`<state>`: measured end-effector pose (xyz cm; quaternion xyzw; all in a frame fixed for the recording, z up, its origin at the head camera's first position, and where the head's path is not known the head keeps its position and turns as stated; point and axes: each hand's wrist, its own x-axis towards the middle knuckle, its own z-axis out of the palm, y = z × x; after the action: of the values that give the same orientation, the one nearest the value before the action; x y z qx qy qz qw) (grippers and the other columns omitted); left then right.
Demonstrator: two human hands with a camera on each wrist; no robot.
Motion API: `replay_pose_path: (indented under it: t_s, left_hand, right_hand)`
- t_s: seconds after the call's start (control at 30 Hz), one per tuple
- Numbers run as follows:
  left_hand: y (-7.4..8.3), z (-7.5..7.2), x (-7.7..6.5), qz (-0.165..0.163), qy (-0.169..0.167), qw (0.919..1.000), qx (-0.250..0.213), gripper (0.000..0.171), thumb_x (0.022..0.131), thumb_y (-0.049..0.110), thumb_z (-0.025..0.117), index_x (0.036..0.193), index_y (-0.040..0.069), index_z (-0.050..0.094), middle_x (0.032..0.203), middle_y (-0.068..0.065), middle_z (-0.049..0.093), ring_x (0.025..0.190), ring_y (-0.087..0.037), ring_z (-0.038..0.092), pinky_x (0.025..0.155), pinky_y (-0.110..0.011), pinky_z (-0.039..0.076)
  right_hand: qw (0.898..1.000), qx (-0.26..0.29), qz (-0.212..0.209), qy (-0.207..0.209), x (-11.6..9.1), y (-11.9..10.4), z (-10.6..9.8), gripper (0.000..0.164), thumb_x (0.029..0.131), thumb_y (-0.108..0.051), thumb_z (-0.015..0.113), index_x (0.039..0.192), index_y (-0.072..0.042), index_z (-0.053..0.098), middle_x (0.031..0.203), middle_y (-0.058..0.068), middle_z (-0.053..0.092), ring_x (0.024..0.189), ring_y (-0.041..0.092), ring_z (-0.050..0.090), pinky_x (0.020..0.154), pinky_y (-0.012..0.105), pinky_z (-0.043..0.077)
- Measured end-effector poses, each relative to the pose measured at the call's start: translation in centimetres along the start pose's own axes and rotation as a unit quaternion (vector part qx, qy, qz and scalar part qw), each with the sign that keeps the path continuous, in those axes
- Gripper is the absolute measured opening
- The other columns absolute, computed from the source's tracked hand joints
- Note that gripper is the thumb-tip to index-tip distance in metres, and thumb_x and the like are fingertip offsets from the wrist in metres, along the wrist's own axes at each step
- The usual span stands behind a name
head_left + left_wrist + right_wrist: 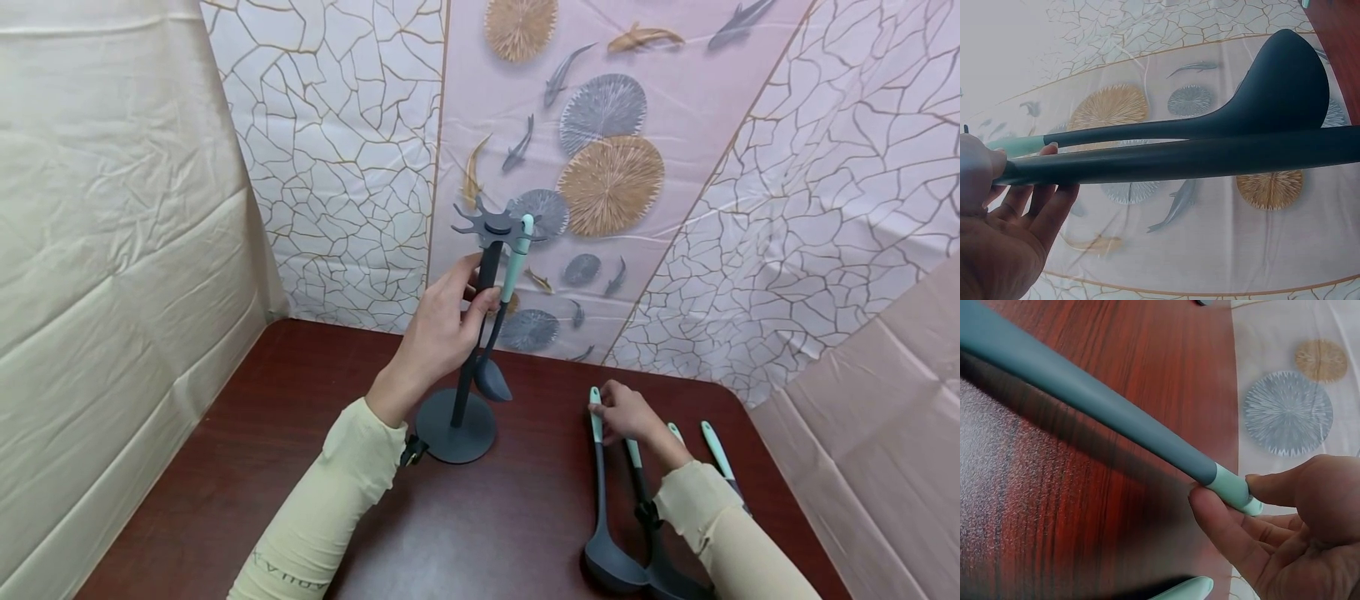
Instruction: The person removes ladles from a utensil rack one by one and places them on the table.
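Observation:
A dark grey utensil stand [463, 387] with a round base and a ring of hooks on top tilts to the right. My left hand [444, 321] grips its post high up, just below the hooks. From a right-hand hook hangs a ladle [492, 381] with a mint handle, its bowl down beside the post; the left wrist view shows its shaft [1141, 131] close along the post. On the right, my right hand [628, 414] pinches the mint handle end of another ladle [601, 487] between thumb and fingers. That ladle's bowl points toward me, near the table's front.
Right of the held ladle lie more mint-handled utensils, one with its handle [634, 454] under my right hand, another handle [716, 448] further right. The brown table [337, 375] ends at a patterned cloth backdrop [345, 167].

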<state>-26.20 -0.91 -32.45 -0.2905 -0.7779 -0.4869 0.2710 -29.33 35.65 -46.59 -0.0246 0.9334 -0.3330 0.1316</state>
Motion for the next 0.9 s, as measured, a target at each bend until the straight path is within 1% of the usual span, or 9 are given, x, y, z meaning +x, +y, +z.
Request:
replay_pose_path:
  t_s: [0.07,0.17,0.3,0.47,0.67,0.73,0.83,0.9]
  left_hand:
    - [0.0,0.0,0.0,-0.001,0.000,1.0000,-0.001,0.041,0.109,0.021,0.063,0.147,0.010,0.052,0.102,-0.001,0.066,0.093,-0.014,0.072,0.075,-0.033,0.059]
    - [0.0,0.0,0.0,-0.002,0.000,1.0000,-0.001,0.041,0.109,0.021,0.063,0.147,0.010,0.052,0.102,-0.001,0.066,0.093,-0.014,0.072,0.074,-0.033,0.059]
    - [0.0,0.1,-0.1,-0.001,0.000,1.0000,0.001,0.040,0.109,0.023,0.062,0.146,0.010,0.053,0.102,-0.002,0.067,0.094,-0.014,0.072,0.075,-0.034,0.060]
    - [0.0,0.1,0.0,0.001,0.001,1.0000,0.002,0.041,0.109,0.022,0.063,0.146,0.010,0.052,0.102,-0.002,0.067,0.094,-0.015,0.072,0.075,-0.035,0.060]
    - [0.0,0.0,-0.1,-0.001,0.000,1.0000,0.000,0.042,0.110,0.027,0.061,0.147,0.010,0.052,0.103,-0.002,0.066,0.095,-0.015,0.072,0.075,-0.035,0.059]
    - [0.0,0.0,-0.1,-0.002,-0.001,1.0000,0.000,0.042,0.110,0.027,0.061,0.147,0.011,0.052,0.103,-0.002,0.066,0.095,-0.015,0.072,0.075,-0.035,0.060]
    - [0.0,0.0,-0.1,-0.001,-0.001,1.0000,0.001,0.042,0.110,0.027,0.061,0.147,0.011,0.052,0.103,-0.001,0.066,0.094,-0.015,0.072,0.075,-0.034,0.060]
    - [0.0,0.1,-0.1,0.000,-0.001,1.0000,0.000,0.042,0.110,0.026,0.061,0.147,0.011,0.052,0.102,-0.001,0.066,0.094,-0.015,0.072,0.075,-0.034,0.060]
  right_hand:
    - [1.000,-0.003,-0.003,-0.003,0.0,0.1,0.0,0.036,0.108,-0.010,0.060,0.133,0.012,0.046,0.115,0.030,0.062,0.069,0.030,0.073,0.059,0.044,0.063]
    - [1.000,-0.007,-0.001,-0.007,0.0,0.2,0.1,0.037,0.108,-0.011,0.060,0.135,0.011,0.045,0.111,0.029,0.060,0.066,0.029,0.072,0.058,0.044,0.063]
    - [1.000,0.001,0.010,-0.005,-0.1,0.3,0.4,0.038,0.108,-0.010,0.060,0.138,0.008,0.043,0.106,0.027,0.058,0.064,0.031,0.071,0.057,0.044,0.062]
    - [1.000,0.010,0.022,-0.012,-0.2,0.4,0.9,0.043,0.108,-0.009,0.059,0.145,0.004,0.041,0.107,0.026,0.058,0.062,0.033,0.070,0.056,0.045,0.062]
    - [0.999,0.011,0.029,-0.028,-0.1,0.3,1.1,0.046,0.108,-0.009,0.059,0.148,0.003,0.040,0.097,0.024,0.060,0.059,0.033,0.069,0.055,0.047,0.062]
    - [0.999,0.013,0.033,-0.028,0.0,0.3,1.1,0.046,0.108,-0.009,0.059,0.149,0.002,0.040,0.101,0.025,0.060,0.059,0.033,0.069,0.055,0.046,0.062]
    - [0.999,0.011,0.036,-0.026,0.2,0.4,1.1,0.046,0.108,-0.009,0.059,0.149,0.002,0.040,0.114,0.029,0.058,0.061,0.032,0.069,0.055,0.046,0.062]
    - [0.999,0.013,0.042,-0.021,0.3,0.5,1.1,0.045,0.108,-0.009,0.060,0.148,0.001,0.041,0.120,0.030,0.056,0.062,0.032,0.069,0.055,0.045,0.062]
